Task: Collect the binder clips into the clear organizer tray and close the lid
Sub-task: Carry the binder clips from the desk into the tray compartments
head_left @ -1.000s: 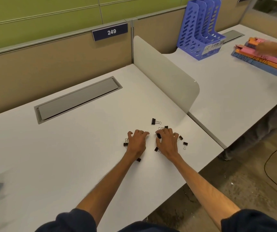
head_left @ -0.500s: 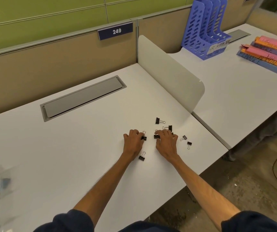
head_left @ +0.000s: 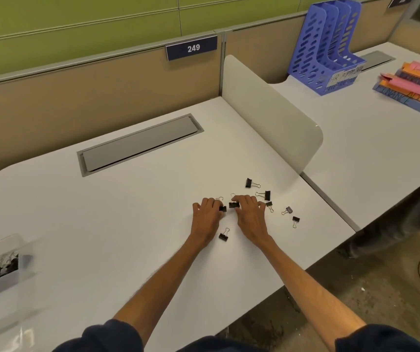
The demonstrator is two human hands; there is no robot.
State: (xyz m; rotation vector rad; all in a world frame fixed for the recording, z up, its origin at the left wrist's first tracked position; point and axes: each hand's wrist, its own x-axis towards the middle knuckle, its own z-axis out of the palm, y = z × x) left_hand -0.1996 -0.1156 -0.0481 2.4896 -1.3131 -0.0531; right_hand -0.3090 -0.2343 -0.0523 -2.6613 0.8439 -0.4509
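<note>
**Two hands among loose binder clips on a white office bench**

Head-cam view, looking down at a white bench [head_left: 127, 224] in a cubicle. Tan partition w/ green wall panels above; a navy plate reading "249" [head_left: 191, 48] sits on the partition top. A grey cable-hatch cover [head_left: 140, 143] is set into the bench surface. A rounded white divider [head_left: 267, 115] splits this bench from the next one on the right, which holds a blue file rack [head_left: 328, 47] and a stack of pink, orange & blue folders [head_left: 417, 87]. Bare concrete floor [head_left: 356, 288] lower right.

Left hand [head_left: 205, 219] lies palm-down, fingers curled onto a small black clip [head_left: 222, 208]. Right hand [head_left: 251, 217] is palm-down just beside it, fingers pinching another clip [head_left: 234, 205]. One clip [head_left: 223, 236] lies between the wrists; the rest of the binder clips [head_left: 267, 195] are scattered near the right hand, toward the divider.

The clear organizer tray [head_left: 0, 270] is far left at the bench edge, well apart from the hands, blurred, w/ dark clips inside; lid position can't be made out.
</note>
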